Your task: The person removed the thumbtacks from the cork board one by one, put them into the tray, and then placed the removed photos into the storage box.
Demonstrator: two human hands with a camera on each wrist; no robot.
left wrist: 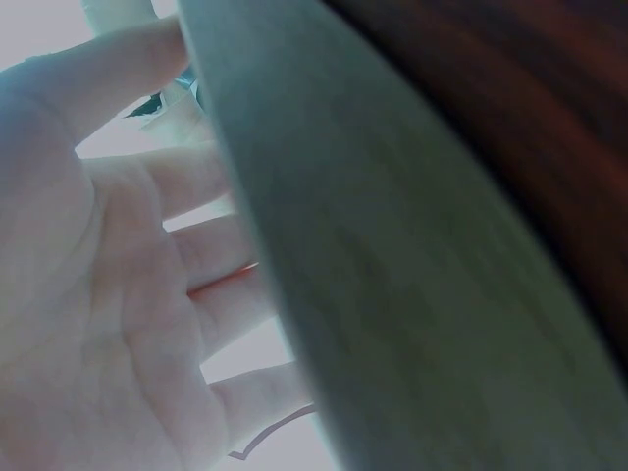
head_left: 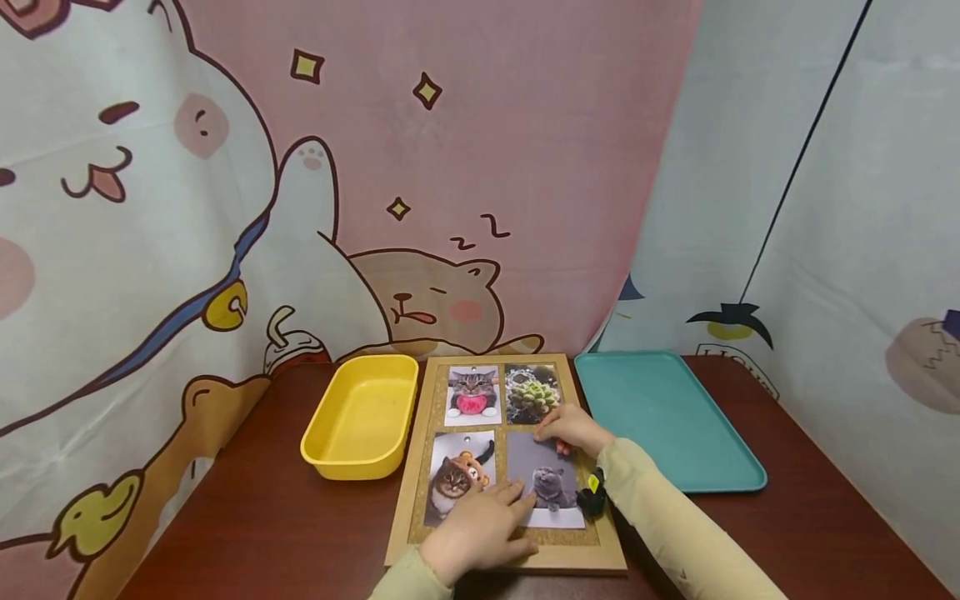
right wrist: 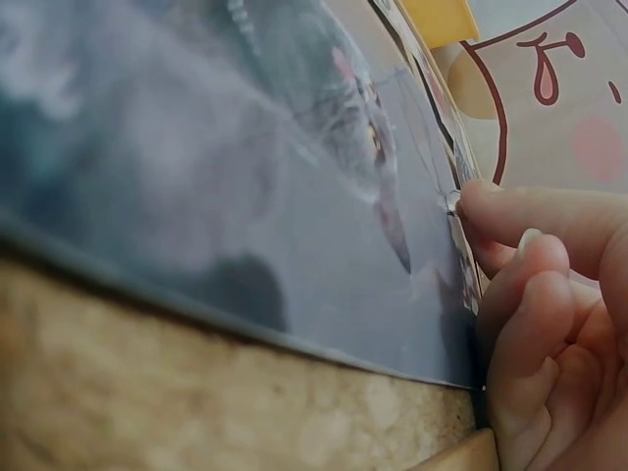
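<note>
A wood-framed corkboard (head_left: 408,504) lies on the table with photos arranged in two rows. At the lower right is a photo of a grey cat (head_left: 551,483). Along that photo's upper edge my right hand (head_left: 576,429) pinches a small shiny pushpin (right wrist: 453,202) between thumb and finger. My left hand (head_left: 480,529) rests with its fingers spread over the lower edges of the grey cat photo and the photo of a cat in a bear hood (head_left: 448,479). Above lie a photo of a cat with a red heart-like thing (head_left: 472,392) and a succulent photo (head_left: 531,392).
To the left of the board stands a yellow plastic basin (head_left: 360,417). A teal tray (head_left: 667,417) lies at its right. Behind the brown table (head_left: 247,508) hangs a cartoon-printed curtain (head_left: 525,167). A black device (head_left: 591,497) sits at my right wrist.
</note>
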